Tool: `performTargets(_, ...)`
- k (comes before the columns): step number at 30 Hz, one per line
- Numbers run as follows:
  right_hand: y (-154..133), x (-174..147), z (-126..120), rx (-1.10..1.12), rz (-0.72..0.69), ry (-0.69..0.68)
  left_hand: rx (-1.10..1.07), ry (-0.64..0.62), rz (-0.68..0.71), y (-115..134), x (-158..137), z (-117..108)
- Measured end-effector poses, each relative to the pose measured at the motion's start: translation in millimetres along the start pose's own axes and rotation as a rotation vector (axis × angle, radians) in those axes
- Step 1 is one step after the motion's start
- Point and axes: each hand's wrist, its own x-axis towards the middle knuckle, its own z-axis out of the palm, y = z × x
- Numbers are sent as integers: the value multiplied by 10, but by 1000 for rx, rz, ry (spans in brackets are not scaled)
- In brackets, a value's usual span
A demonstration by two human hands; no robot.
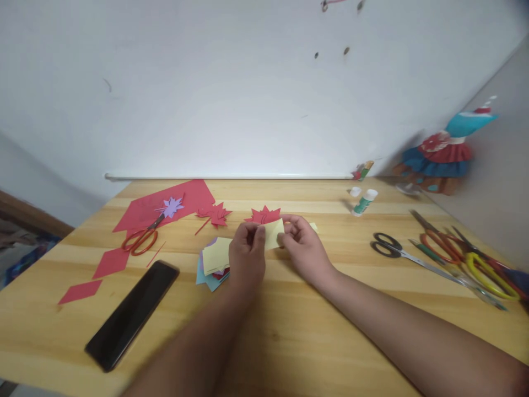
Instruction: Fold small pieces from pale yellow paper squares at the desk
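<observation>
From the left, I see on the table [289, 331] two red paper diamonds [111, 263], with a black phone [132, 314] lying near them. Behind, the orange-handled scissors [145, 230] reach with their blades onto a red sheet [132, 214], close to a purple paper star [172, 207]. Further to the right lies a red paper leaf [218, 214].

Then comes a pile of coloured papers [215, 257], yellow on top, just beside my left hand [248, 251]. The fingers of this hand are closed on the left part of the yellow paper [273, 234], which is lifted in the middle, between my two hands. My right hand [306, 245] grips its right edge, with the thumb in front; how the fingers lie behind, I cannot tell.

For good handling, I think I should pinch only lightly, because such thin paper probably creases easily. I would let the left fingers be the steady side and make small adjustments with the right thumb, so that edges and corners stay straight.

On the right stand a glue stick [364, 202] and, nearer, lie the black-handled scissors [403, 254], both apart from my hands.
</observation>
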Motion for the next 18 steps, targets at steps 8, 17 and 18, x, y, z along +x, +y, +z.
performTargets(8,-4,-38,-33,-70,-101,57,-211,-188,-87,-75,-33,66)
performTargets(17,38,-57,-38,-194,-182,53,-103,-148,-155,-67,-19,41)
performTargets(18,37,-55,-37,-190,-177,41,-126,-141,-160,-74,-14,46)
